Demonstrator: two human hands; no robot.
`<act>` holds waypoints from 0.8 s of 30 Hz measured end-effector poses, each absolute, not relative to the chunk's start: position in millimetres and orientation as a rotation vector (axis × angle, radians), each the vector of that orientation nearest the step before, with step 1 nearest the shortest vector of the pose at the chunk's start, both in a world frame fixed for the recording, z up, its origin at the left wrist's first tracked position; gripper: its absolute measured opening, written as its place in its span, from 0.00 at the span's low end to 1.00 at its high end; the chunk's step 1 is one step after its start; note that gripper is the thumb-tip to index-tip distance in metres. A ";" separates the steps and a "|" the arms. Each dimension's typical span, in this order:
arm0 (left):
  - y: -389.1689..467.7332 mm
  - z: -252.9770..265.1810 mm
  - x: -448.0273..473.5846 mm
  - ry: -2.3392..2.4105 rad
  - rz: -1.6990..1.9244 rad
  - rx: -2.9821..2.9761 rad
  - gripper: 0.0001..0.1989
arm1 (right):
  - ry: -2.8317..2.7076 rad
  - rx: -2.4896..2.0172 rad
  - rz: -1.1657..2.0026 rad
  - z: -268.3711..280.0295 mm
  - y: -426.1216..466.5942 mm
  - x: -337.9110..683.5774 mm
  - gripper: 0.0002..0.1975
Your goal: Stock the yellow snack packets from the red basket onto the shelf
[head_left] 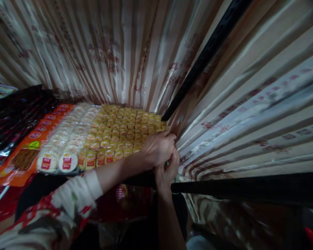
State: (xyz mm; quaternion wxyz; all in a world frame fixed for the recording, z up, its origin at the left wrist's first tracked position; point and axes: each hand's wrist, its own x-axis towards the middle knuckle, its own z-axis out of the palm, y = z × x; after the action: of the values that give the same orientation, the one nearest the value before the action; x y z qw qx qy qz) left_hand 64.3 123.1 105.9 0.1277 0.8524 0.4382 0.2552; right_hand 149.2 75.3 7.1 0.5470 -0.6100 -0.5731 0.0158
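My left hand (pixel 159 147) reaches across from the left with its fingers closed, at the edge of the pleated curtain (pixel 214 132) and the right end of the packaged snacks. Just below it, touching it, my right hand (pixel 168 170) comes up from the bottom with its fingers curled. What lies between the two hands is hidden by the fingers and the dim light. Rows of small yellow-wrapped snacks (pixel 114 135) lie directly left of my hands. Beside those sit white round snacks in clear wrappers (pixel 67 159).
A black post (pixel 198 66) slants down behind my hands, and a black bar (pixel 250 189) runs right from them. An orange snack packet (pixel 28 149) and dark shiny bags (pixel 18 121) lie at the left. Red packaging (pixel 125 201) shows below the snack rows.
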 end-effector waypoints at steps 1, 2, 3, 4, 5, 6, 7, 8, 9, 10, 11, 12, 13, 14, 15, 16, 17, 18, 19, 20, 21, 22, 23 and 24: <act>104.5 100.1 51.6 1.260 0.817 2.430 0.11 | -1.357 -1.441 0.002 5.7 66.9 147.0 0.19; 87.0 92.2 39.7 1.250 0.840 2.369 0.11 | -1.351 -1.459 -0.024 3.7 59.4 145.4 0.18; 71.3 82.7 29.0 1.250 0.848 2.300 0.11 | -1.346 -1.496 -0.036 0.9 53.2 144.6 0.17; 58.2 72.5 20.2 1.257 0.854 2.234 0.11 | -1.343 -1.547 -0.032 -2.5 48.5 144.5 0.17; 47.9 62.5 13.7 1.269 0.849 2.179 0.11 | -1.345 -1.600 -0.019 -6.5 45.3 145.2 0.18; 40.7 53.6 9.4 1.252 0.827 2.143 0.11 | -1.355 -1.651 0.003 -10.8 43.5 146.3 0.20; 36.5 46.5 7.3 1.226 0.787 2.126 0.11 | -1.368 -1.697 0.034 -15.2 42.8 147.6 0.22; 35.0 41.5 7.0 1.215 0.750 2.119 0.11 | -1.379 -1.738 0.066 -19.4 42.9 148.8 0.24; 35.7 38.6 8.2 1.213 0.715 2.121 0.12 | -1.383 -1.774 0.096 -23.2 43.7 149.5 0.26; 38.2 37.6 10.3 1.222 0.680 2.127 0.12 | -1.380 -1.805 0.121 -26.5 44.9 149.7 0.28; 41.9 37.9 13.0 1.248 0.649 2.135 0.12 | -1.373 -1.828 0.144 -29.1 46.2 149.5 0.29; 46.2 39.1 16.1 1.276 0.620 2.143 0.12 | -1.362 -1.846 0.163 -31.0 47.5 149.0 0.29; 50.6 40.7 19.2 1.301 0.590 2.152 0.12 | -1.351 -1.855 0.176 -32.2 48.6 148.4 0.30; 54.8 42.4 22.4 1.318 0.565 2.164 0.12 | -1.339 -1.857 0.185 -32.7 49.3 147.9 0.30; 58.5 44.1 25.5 1.326 0.544 2.175 0.13 | -1.323 -1.854 0.191 -32.7 49.5 147.5 0.31; 61.8 45.6 28.6 1.323 0.534 2.187 0.13 | -1.303 -1.847 0.190 -32.0 49.2 147.3 0.31; 64.7 47.2 31.7 1.319 0.545 2.192 0.13 | -1.280 -1.837 0.181 -30.9 48.5 147.4 0.31; 67.4 48.9 34.8 1.319 0.575 2.190 0.13 | -1.256 -1.825 0.166 -29.2 47.6 147.6 0.32; 70.2 50.8 37.9 1.332 0.619 2.180 0.14 | -1.235 -1.811 0.150 -27.0 46.6 147.9 0.32; 73.3 52.9 41.0 1.352 0.668 2.164 0.16 | -1.217 -1.798 0.133 -24.4 46.0 148.3 0.31; 77.0 55.2 44.2 1.373 0.713 2.145 0.18 | -1.207 -1.784 0.118 -21.3 45.9 148.7 0.31; 81.4 57.6 47.5 1.380 0.744 2.130 0.20 | -1.203 -1.768 0.107 -17.8 46.7 149.2 0.30; 86.6 59.9 50.8 1.364 0.742 2.123 0.21 | -1.205 -1.751 0.099 -13.9 48.4 149.6 0.29; 92.6 62.3 54.2 1.331 0.723 2.124 0.20 | -1.210 -1.735 0.092 -9.6 51.3 150.2 0.28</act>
State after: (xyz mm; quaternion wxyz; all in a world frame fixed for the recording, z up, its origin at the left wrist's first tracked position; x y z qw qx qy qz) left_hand 54.2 92.6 62.3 0.2634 0.7854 0.4922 0.2673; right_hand 150.2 51.3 -9.6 0.4900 -0.7145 -0.4980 0.0378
